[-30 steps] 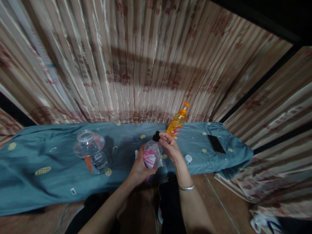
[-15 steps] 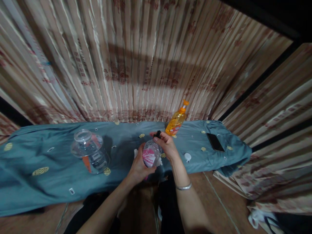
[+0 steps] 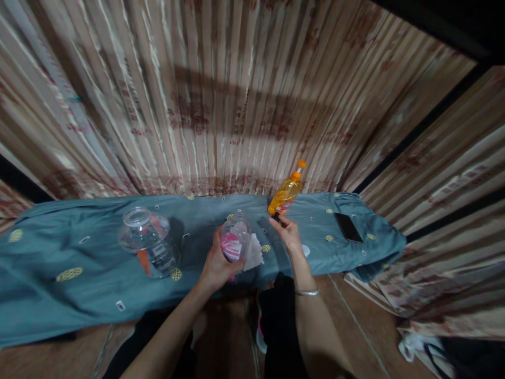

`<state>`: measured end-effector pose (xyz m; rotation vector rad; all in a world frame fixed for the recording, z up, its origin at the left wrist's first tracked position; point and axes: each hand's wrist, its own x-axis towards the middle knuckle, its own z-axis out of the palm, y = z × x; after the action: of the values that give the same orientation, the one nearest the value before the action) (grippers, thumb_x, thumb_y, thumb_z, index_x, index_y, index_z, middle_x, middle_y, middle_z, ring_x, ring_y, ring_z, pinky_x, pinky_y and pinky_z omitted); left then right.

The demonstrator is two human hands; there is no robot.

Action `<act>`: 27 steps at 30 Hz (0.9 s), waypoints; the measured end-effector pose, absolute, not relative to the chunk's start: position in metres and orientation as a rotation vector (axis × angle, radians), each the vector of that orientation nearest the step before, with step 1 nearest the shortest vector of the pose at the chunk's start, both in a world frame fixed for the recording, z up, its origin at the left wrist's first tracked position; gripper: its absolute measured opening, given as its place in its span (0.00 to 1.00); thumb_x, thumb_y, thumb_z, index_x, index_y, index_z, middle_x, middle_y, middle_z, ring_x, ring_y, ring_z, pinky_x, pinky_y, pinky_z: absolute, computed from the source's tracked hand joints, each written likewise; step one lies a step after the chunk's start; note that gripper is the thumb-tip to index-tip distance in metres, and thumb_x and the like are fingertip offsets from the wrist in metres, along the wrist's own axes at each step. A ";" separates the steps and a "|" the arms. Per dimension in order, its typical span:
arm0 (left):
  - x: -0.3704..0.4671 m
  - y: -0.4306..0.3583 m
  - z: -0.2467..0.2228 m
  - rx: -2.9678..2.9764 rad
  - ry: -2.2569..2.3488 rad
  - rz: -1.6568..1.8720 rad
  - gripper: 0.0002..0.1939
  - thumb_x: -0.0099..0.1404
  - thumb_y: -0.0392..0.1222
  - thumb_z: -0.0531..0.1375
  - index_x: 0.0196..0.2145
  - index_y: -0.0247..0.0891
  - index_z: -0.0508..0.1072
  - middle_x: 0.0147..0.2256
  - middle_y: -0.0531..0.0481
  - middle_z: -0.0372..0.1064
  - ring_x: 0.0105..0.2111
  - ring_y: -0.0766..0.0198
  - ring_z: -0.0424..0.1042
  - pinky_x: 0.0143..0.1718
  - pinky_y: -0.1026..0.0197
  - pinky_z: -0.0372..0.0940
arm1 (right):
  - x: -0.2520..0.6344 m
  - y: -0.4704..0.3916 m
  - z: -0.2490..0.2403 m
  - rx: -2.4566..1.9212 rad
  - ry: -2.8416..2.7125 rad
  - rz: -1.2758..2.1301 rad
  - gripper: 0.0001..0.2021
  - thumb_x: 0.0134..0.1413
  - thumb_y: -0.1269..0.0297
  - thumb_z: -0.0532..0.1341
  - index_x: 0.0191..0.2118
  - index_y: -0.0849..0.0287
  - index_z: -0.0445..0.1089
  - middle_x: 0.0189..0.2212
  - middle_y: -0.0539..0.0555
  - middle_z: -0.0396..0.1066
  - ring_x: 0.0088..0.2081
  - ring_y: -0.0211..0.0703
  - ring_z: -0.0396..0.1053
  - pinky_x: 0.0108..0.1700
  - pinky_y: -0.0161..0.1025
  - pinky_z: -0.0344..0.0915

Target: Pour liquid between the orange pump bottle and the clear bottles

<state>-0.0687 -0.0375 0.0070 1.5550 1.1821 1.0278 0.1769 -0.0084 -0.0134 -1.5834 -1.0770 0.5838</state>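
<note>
My left hand (image 3: pixel 215 263) is wrapped round a clear plastic bottle (image 3: pixel 241 231) with a pink and white label; the bottle's neck is uncovered. To its right, my right hand (image 3: pixel 289 233) pinches a small black cap (image 3: pixel 276 216) between thumb and fingertips. Just beyond that hand stands a pump bottle (image 3: pixel 284 195) of orange liquid. A white tissue (image 3: pixel 253 253) lies beside the clear bottle, partly hidden by it. Near my right wrist a round white lid (image 3: pixel 305 250) rests on the cloth, partly covered by the arm.
A wide clear plastic jar (image 3: pixel 150 242) stands open-mouthed at the left on the blue-green cloth (image 3: pixel 94 263). A dark phone (image 3: pixel 348 228) lies at the right. A pleated patterned curtain (image 3: pixel 221 105) hangs behind the covered surface.
The black cap has come off the bottle, and my right hand has carried it right, towards the pump bottle. My left hand and the clear bottle have shifted slightly left, showing more tissue.
</note>
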 end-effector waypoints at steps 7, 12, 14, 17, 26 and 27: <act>-0.073 -0.032 0.006 1.497 1.221 1.092 0.51 0.42 0.48 0.71 0.60 0.39 0.55 0.51 0.39 0.71 0.50 0.45 0.74 0.56 0.41 0.66 | 0.216 -0.023 -0.044 -1.835 -1.138 0.491 0.08 0.39 0.64 0.68 0.31 0.53 0.75 0.26 0.50 0.76 0.36 0.52 0.75 0.45 0.47 0.68; -0.071 -0.031 0.003 1.483 1.222 1.109 0.50 0.41 0.47 0.72 0.60 0.39 0.56 0.49 0.40 0.72 0.48 0.45 0.74 0.54 0.41 0.66 | 0.231 -0.032 -0.056 -1.898 -1.231 0.510 0.08 0.37 0.67 0.70 0.29 0.51 0.76 0.32 0.49 0.79 0.40 0.51 0.76 0.52 0.51 0.69; -0.070 -0.031 0.002 1.477 1.228 1.116 0.50 0.42 0.47 0.72 0.60 0.40 0.56 0.46 0.43 0.73 0.46 0.46 0.75 0.53 0.42 0.67 | 0.236 -0.036 -0.057 -1.915 -1.255 0.516 0.08 0.35 0.68 0.71 0.27 0.51 0.76 0.33 0.50 0.80 0.43 0.53 0.77 0.55 0.53 0.68; -0.068 -0.029 0.000 1.467 1.234 1.139 0.49 0.41 0.47 0.73 0.59 0.39 0.57 0.46 0.44 0.72 0.46 0.47 0.75 0.52 0.44 0.68 | 0.241 -0.043 -0.053 -1.930 -1.274 0.509 0.12 0.31 0.70 0.74 0.27 0.51 0.77 0.38 0.53 0.80 0.48 0.58 0.76 0.59 0.56 0.66; -0.055 -0.025 -0.009 1.441 1.177 1.219 0.46 0.44 0.56 0.73 0.55 0.39 0.59 0.49 0.42 0.69 0.51 0.47 0.73 0.56 0.45 0.65 | 0.169 -0.047 -0.022 -1.322 -1.353 0.935 0.35 0.39 0.53 0.76 0.57 0.50 0.72 0.55 0.56 0.76 0.58 0.56 0.72 0.59 0.54 0.66; -0.053 -0.024 -0.010 1.433 1.163 1.224 0.46 0.44 0.56 0.73 0.55 0.39 0.59 0.49 0.43 0.70 0.50 0.48 0.73 0.55 0.45 0.66 | 0.155 -0.046 -0.019 -1.259 -1.383 1.033 0.39 0.36 0.55 0.78 0.58 0.50 0.71 0.56 0.56 0.76 0.58 0.55 0.72 0.59 0.52 0.67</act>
<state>-0.0532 -0.0239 -0.0101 1.4332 1.1633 1.2236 0.1553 -0.0463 -0.0195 -1.2585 -1.3834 1.0329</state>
